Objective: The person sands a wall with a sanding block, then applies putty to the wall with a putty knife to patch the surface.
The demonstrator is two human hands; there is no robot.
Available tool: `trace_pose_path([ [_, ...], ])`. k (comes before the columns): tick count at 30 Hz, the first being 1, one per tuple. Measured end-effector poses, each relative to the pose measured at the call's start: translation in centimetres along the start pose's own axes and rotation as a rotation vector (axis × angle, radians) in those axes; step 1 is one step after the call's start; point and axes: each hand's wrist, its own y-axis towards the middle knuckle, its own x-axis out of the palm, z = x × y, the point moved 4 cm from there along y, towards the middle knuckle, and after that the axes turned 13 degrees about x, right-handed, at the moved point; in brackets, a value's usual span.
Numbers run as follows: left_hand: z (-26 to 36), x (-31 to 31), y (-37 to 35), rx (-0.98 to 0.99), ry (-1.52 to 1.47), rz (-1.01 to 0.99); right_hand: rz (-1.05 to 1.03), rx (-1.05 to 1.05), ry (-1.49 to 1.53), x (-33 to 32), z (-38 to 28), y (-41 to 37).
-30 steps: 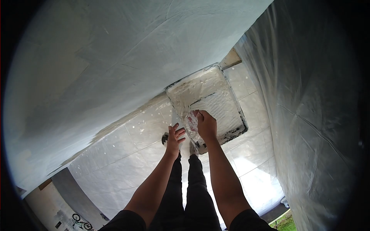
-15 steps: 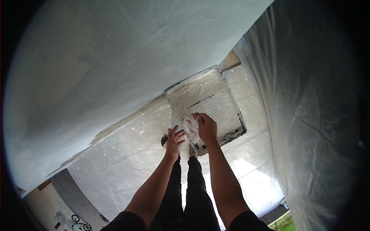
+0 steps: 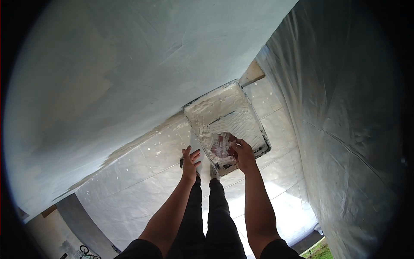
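My right hand [image 3: 245, 155] pinches the right edge of a thin reddish flat piece [image 3: 221, 146] smeared with white; I cannot make out its exact kind. It is over the near part of a paint tray [image 3: 211, 102], whose surface is coated with whitish paint or paste and whose rim is dark-stained. Left of the tray, my left hand [image 3: 190, 164] is held up with its fingers spread and nothing in them. A small dark thing, perhaps a shoe, is partly hidden behind that hand.
A pale, smooth wall [image 3: 142, 69] with patchy coating rises on the left. Clear plastic sheeting [image 3: 340, 129] hangs on the right. Under my feet, the floor covering [image 3: 151, 172] carries white spatters. A wooden piece [image 3: 252, 74] lies beyond the tray. Grass and a bicycle show at the bottom.
My right hand has moved slightly right and nearer to me with the reddish piece, which now shows more of its face. My left hand stays spread, slightly lower.
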Motion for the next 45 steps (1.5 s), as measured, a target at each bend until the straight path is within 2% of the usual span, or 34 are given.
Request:
trace_pose_path([
  [2, 1.2, -0.5, -1.0, -0.013, -0.022, 0.054, -0.102, 0.030, 0.068, -0.3, -0.1, -2.3],
  [4, 3.5, -0.3, -2.5, -0.006, -0.016, 0.063, -0.177, -0.057, 0.195, 0.9, -1.0, -5.7],
  [6, 6.3, 0.1, -4.3, 0.043, -0.041, 0.025, -0.221, 0.005, 0.223, 1.8, -2.3, -9.5],
  [8, 10.6, 0.5, -7.1, 0.107, -0.061, -0.011, -0.322, -0.086, 0.243, 2.9, -4.3, -13.5],
  [10, 13.8, 0.8, -9.9, 0.160, -0.104, -0.031, -0.437, -0.114, 0.460, 4.4, -5.5, -17.3],
  [17, 21.8, 2.0, -17.0, 0.350, -0.199, -0.037, -0.472, -0.296, 0.376, 8.2, -10.0, -25.1],
  [22, 27.9, 0.2, -20.6, 0.519, -0.232, -0.031, -0.519, -0.368, 0.417, 12.4, -13.0, -31.5],
  [26, 32.6, -1.2, -22.5, 0.634, -0.225, -0.059, -0.454, -0.428, 0.288, 15.6, -13.8, -33.7],
  [28, 35.0, -2.2, -23.9, 0.754, -0.183, -0.076, -0.632, -0.513, 0.242, 16.7, -13.3, -32.0],
  [31, 38.5, -5.3, -26.7, 0.982, -0.161, -0.090, -0.683, -0.482, 0.304, 21.0, -11.6, -31.9],
  [32, 39.5, -6.7, -27.6, 1.003, -0.171, -0.079, -0.701, -0.486, 0.286, 22.7, -11.3, -32.0],
  [34, 42.7, -9.6, -30.5, 1.292, -0.017, -0.046, -0.834, -0.340, 0.492, 26.6, -9.9, -33.0],
  [35, 44.2, -11.4, -31.6, 1.399, 0.013, -0.007, -0.975, -0.315, 0.506, 29.1, -9.2, -34.3],
  [36, 45.4, -13.5, -33.1, 1.407, 0.010, -0.013, -0.979, -0.324, 0.505, 31.6, -8.1, -35.8],
  [38, 48.6, -17.9, -35.5, 1.652, 0.120, 0.051, -0.957, -0.328, 0.557, 36.9, -6.9, -37.1],
  [39, 50.3, -20.1, -36.8, 1.763, 0.106, 0.045, -0.856, -0.403, 0.493, 39.7, -6.1, -38.9],
  [44, 59.2, -30.7, -43.6, 2.123, 0.418, 0.114, -0.903, -0.594, 0.293, 52.4, -4.0, -48.0],
  [45, 61.0, -31.9, -44.9, 2.152, 0.493, 0.119, -0.953, -0.720, 0.255, 54.4, -4.0, -49.6],
])
